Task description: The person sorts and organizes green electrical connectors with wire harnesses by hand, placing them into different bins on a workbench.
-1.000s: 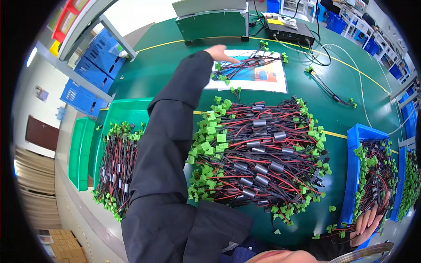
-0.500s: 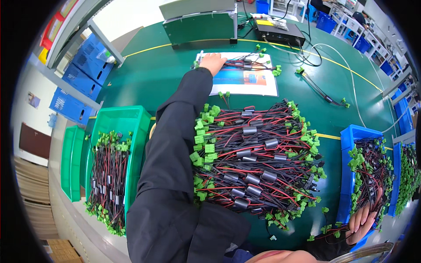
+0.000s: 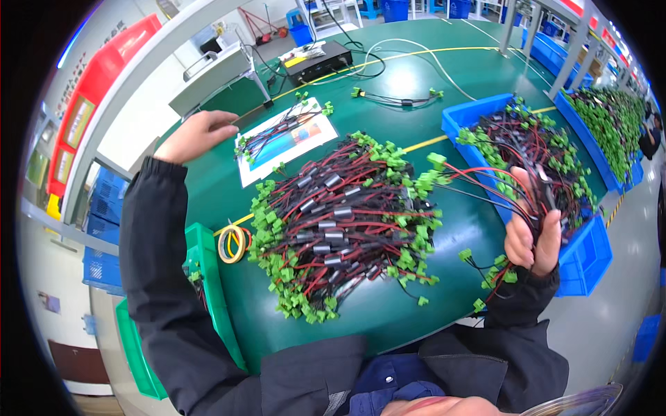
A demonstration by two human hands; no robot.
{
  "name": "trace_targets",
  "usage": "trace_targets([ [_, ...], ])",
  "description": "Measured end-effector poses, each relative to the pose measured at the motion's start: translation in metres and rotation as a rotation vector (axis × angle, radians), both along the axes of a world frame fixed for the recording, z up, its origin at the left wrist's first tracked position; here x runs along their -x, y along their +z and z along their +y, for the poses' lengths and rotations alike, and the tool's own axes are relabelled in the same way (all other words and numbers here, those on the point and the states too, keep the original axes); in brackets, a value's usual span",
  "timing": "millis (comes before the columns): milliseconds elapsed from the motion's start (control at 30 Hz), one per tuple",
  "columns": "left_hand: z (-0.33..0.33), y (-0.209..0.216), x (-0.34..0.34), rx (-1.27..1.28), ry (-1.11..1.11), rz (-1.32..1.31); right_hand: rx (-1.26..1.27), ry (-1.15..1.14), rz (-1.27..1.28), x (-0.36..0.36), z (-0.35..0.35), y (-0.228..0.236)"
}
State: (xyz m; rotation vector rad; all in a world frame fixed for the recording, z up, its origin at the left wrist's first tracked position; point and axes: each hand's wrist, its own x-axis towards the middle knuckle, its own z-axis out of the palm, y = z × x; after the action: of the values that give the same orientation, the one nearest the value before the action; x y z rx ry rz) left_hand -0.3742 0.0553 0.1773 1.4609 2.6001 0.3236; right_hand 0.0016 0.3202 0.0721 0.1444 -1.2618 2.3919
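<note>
My right hand (image 3: pixel 531 239) is closed round a bunch of cable harnesses (image 3: pixel 485 177), black and red wires with green connectors. It holds them up over the near edge of the blue bin (image 3: pixel 458 114), where more harnesses lie. To the left, my left hand (image 3: pixel 198 135) hovers with its fingers stretched out and nothing in it. Beside it, a few harnesses (image 3: pixel 281 130) lie across a printed sheet (image 3: pixel 319 135). Between my arms spreads a large pile of harnesses (image 3: pixel 340 215) with grey cylindrical sleeves. Several green connectors (image 3: pixel 496 274) dangle below my right hand.
A roll of tape (image 3: pixel 231 245) lies by the green bin (image 3: pixel 201 243) at left. One harness (image 3: pixel 399 102) lies alone beyond the pile. A black box (image 3: pixel 319 62) with cables stands at the far side. Another blue bin (image 3: pixel 603 163) of green connectors is at far right.
My left hand has drawn left off the harnesses on the sheet and opened. My right hand has risen from the blue bin's near end with a bunch of harnesses. The view has turned right.
</note>
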Motion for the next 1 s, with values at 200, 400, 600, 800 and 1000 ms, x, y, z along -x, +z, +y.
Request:
trace_targets([
  [200,0.001,-0.003,-0.218,0.094,-0.436,-0.106,0.167,0.217,-0.019,-0.035,-0.02,0.008],
  [400,-0.006,-0.09,-0.327,-0.433,-0.581,-0.475,0.018,0.306,0.057,-0.042,-0.079,0.008],
  [600,0.001,-0.134,-0.33,-1.249,-0.467,-1.392,-0.229,0.45,-0.06,-0.04,-0.146,-0.006],
  [800,-0.041,-0.134,-0.332,-1.603,-0.269,-1.423,-0.217,0.724,-0.09,-0.03,-0.177,-0.04],
  [1000,-0.058,-0.14,-0.337,-1.861,-0.271,-1.443,-1.168,-0.408,0.483,-0.032,-0.194,-0.035],
])
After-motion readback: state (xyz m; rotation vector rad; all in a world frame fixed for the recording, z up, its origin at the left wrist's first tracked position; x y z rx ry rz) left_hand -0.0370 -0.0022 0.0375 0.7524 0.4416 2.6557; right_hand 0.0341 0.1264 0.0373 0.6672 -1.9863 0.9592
